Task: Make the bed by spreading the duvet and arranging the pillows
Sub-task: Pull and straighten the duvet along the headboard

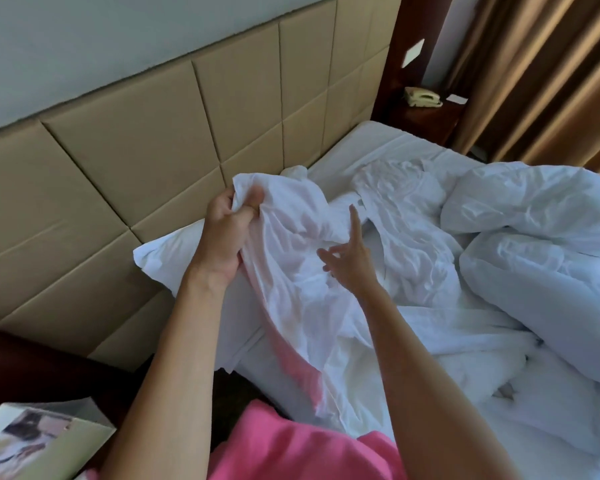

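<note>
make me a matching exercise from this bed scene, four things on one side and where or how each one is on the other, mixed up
Things:
1. left hand
2. right hand
3. telephone
4. duvet

States or places:
A. on the dark wooden nightstand by the curtain
B. bunched in a heap on the bed's far side
C. grips a bunched white sheet
D. fingers spread, holding nothing

Pairs: 1-C, 2-D, 3-A, 4-B

Crumpled white cloth duvet [534, 258]; matt padded headboard [153, 133]

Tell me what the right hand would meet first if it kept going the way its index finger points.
Probably the crumpled white cloth that the left hand holds up; the right hand is open, though depth is unclear.
</note>
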Motion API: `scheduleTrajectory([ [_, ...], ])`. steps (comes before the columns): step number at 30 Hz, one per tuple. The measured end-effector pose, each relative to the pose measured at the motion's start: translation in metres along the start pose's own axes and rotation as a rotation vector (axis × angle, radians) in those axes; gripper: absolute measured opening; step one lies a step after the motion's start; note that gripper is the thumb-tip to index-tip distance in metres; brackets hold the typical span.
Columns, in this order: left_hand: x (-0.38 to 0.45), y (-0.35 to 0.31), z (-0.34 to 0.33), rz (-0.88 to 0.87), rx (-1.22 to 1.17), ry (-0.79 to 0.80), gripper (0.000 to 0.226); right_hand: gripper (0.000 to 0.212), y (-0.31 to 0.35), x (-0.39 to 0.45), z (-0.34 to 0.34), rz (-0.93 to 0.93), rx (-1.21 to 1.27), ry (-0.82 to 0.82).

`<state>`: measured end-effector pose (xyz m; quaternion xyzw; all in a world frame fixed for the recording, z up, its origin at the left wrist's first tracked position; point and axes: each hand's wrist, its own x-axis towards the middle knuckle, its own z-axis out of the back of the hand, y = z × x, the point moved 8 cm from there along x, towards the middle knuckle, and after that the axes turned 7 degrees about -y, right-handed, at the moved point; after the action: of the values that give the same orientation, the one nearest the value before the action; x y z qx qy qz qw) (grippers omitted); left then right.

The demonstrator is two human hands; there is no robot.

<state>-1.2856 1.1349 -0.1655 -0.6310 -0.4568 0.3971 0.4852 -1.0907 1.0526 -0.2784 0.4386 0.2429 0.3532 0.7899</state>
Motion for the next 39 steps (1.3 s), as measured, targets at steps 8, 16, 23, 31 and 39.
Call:
scheduleTrajectory([
  [8,-0.022,0.003,0.034,0.041,-0.07,0.083,0.019,0.053,0.012,0.037,-0.069,-0.131,0.174,0.362],
  [16,-0.014,0.048,0.143,0.239,0.324,-0.382,0.044,0.02,0.063,0.046,-0.058,0.266,-0.095,0.108],
  [23,-0.005,0.02,0.098,-0.047,1.146,-0.095,0.092,0.015,0.139,0.003,-0.087,0.748,-0.146,0.195],
  [31,0.003,0.085,0.068,0.086,1.346,0.024,0.041,0.017,0.098,0.008,-0.079,0.755,-0.248,0.313],
  [39,-0.01,0.069,0.064,0.062,1.196,0.191,0.038,0.026,0.046,0.025,-0.079,0.317,-0.177,0.414],
])
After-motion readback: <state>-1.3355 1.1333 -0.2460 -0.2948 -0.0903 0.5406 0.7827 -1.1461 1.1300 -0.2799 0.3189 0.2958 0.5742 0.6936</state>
